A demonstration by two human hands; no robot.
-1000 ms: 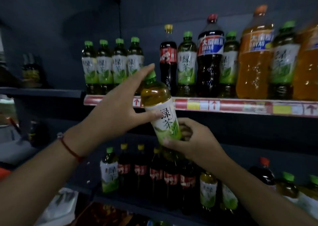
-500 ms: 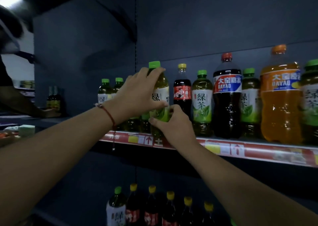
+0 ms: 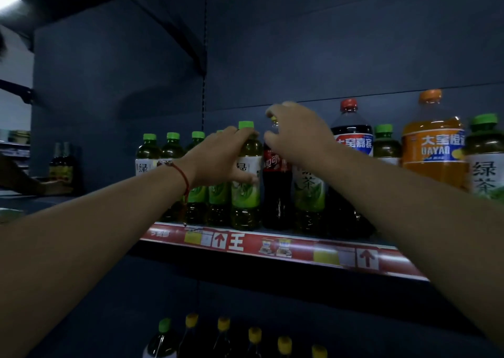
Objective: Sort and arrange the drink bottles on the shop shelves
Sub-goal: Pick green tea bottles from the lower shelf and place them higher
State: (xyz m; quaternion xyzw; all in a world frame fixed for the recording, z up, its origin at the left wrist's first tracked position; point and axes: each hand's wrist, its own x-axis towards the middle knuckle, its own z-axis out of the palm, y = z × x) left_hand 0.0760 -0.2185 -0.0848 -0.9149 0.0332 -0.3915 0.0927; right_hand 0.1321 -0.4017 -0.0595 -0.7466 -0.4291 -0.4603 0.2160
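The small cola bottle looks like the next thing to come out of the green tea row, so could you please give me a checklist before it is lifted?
1. Green tea bottle stands upright on the upper shelf beside the other green teas: ok.
2. Left hand off that bottle: not ok, its grip is on the bottle.
3. Right hand reaches the small cola bottle at its neck: ok.
4. Right grip closed firmly on the cap: cannot tell, the fingers hide it.
5. Cola has a green tea close on each side, so lift it straight up: ok.
6. Room among the colas on the lower shelf: cannot tell.
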